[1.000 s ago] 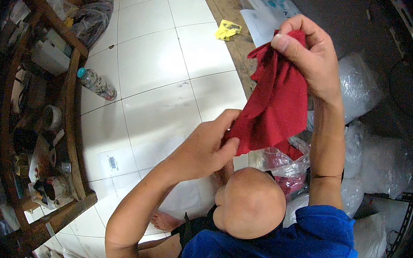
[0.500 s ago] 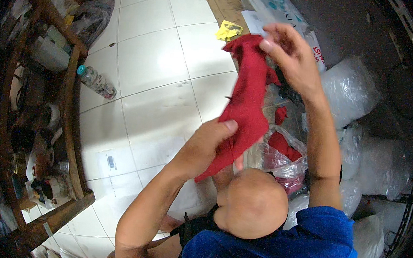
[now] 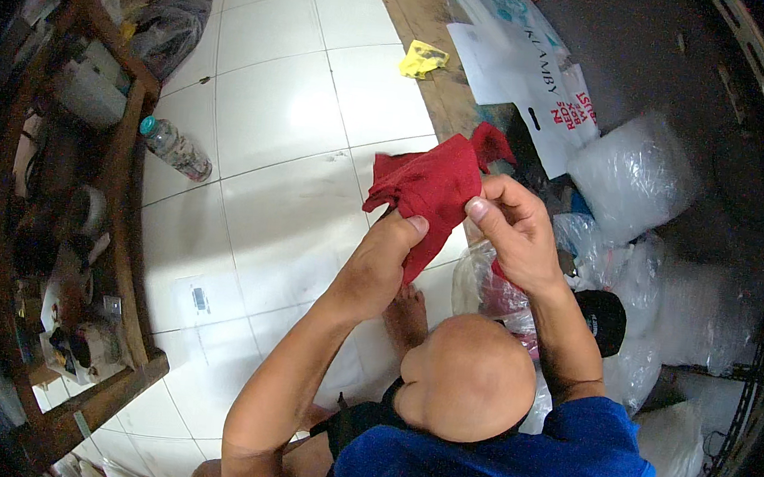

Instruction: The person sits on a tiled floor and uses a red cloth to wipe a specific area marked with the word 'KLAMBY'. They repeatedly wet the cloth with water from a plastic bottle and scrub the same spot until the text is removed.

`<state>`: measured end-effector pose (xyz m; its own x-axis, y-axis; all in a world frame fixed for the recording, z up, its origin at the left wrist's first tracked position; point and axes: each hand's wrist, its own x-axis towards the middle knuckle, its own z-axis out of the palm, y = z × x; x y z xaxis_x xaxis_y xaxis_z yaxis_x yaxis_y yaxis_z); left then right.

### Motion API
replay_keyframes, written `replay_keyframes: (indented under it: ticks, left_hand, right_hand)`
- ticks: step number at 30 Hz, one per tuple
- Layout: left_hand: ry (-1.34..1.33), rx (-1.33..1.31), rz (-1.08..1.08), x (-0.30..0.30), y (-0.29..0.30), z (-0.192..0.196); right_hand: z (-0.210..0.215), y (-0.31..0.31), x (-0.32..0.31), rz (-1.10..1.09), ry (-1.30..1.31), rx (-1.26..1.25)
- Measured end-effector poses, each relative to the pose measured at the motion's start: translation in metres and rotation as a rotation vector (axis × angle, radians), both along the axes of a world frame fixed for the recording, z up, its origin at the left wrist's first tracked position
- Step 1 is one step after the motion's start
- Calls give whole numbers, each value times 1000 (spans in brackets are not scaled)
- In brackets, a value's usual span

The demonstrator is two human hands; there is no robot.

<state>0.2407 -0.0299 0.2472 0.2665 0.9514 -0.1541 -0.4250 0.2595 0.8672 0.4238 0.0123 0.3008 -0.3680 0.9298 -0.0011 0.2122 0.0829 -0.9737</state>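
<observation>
A wooden shelf (image 3: 84, 212) stands at left on white floor tiles (image 3: 274, 120), a bottle (image 3: 175, 148) beside it. Left hand (image 3: 380, 261) and right hand (image 3: 514, 232) pinch a red cloth (image 3: 432, 188), held above the floor, bunched, its length running upper right to lower left. Plastic bags (image 3: 633, 174) lie at right.

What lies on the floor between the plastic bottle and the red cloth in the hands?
In the head view, only bare white floor tiles lie between the plastic bottle and the red cloth.

White floor tiles (image 3: 275, 111) are flanked by a cluttered wooden shelf (image 3: 118, 243) at left; clear plastic bags (image 3: 633, 174) are heaped at right.
</observation>
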Motion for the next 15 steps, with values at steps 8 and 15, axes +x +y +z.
replay_keyframes:
  ticks: [8, 15]
  left_hand:
    - [-86, 62, 77, -16, -2, 13]
    - [-344, 8, 181, -17, 2, 24]
  right_hand:
    - [38, 16, -13, 56, -429, 581]
    - [64, 15, -24, 256, -254, 345]
